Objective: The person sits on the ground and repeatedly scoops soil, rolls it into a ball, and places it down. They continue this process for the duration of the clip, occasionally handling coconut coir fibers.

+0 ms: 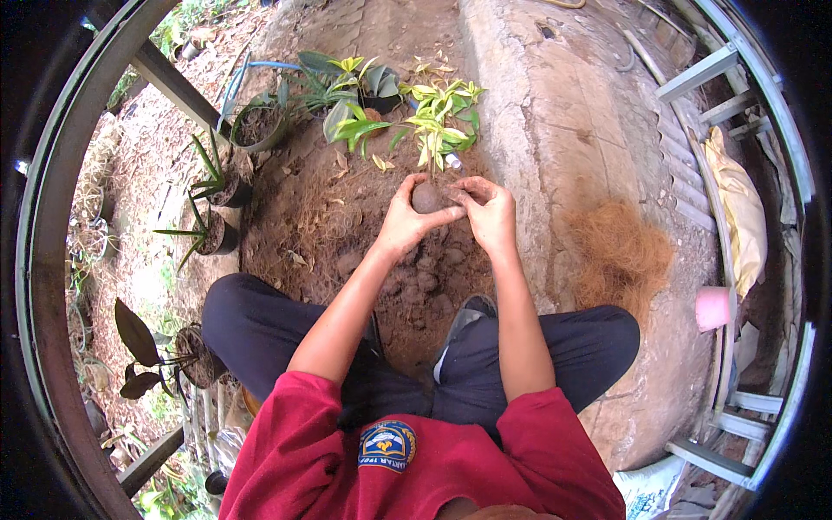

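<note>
A round ball of brown soil (429, 197) sits in my left hand (416, 218), which curls around its left side and near edge. The fingertips of my right hand (486, 205) are pinched together at the ball's right side; whether they hold something thin there, I cannot tell. From the top of the ball rises a thin stem with yellow-green variegated leaves (434, 133). Under my hands lies a heap of loose dark soil and clods (422, 279). A small white object (453, 160) lies just beyond my right hand.
Potted plants stand beyond and to the left, among them a wide pot of soil (260, 127) and small black pots with spiky plants (221, 237). Orange-brown coir fibre (621, 250) lies on the concrete at right, near a pink pot (713, 308) and a yellowish sack (738, 208).
</note>
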{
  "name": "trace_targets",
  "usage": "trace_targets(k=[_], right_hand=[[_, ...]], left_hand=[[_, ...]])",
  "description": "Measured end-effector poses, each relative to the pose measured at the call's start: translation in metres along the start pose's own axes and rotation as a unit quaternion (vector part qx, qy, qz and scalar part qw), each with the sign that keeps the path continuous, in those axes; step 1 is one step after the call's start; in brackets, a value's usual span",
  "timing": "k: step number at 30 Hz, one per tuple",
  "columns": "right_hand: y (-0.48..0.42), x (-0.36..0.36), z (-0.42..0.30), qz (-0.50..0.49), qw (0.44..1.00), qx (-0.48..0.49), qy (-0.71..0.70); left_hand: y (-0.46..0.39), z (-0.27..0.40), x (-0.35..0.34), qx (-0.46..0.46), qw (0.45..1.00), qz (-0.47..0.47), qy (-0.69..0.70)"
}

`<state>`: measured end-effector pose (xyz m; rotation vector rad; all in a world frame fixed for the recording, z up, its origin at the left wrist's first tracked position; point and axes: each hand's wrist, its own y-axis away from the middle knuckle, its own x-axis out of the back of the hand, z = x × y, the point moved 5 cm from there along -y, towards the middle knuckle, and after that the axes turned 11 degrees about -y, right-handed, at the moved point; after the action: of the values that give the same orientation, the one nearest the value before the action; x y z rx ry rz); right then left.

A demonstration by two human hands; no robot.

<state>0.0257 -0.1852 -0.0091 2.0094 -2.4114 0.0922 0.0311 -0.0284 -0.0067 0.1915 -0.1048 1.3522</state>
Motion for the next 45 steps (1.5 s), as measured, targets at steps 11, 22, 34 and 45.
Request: trace_targets(k=[11,22,34,45], right_hand=[[0.006,-0.014,-0.014,-0.037,0.996,-0.041,0.069],[0.003,-0.013,-0.007,0.045,0.99,0.002,-0.133],[0.009,-0.03,-0.015,-0.056,0.978,-0.038,-0.196],[0.007,-0.024,-0.036,-0.076,0.99,0.012,-0.116]], left_hand=[[-0.002,0.001,0.007,-0.069,0.971,0.08,-0.212],[-0.011,-0.032,0.002,0.093,0.989,-0.037,0.11],[-0.007,-0.052,-0.015,0.203,0.879,-0.139,0.409],[-0.023,-0.068,0.01,0.198,0.854,0.01,0.48]])
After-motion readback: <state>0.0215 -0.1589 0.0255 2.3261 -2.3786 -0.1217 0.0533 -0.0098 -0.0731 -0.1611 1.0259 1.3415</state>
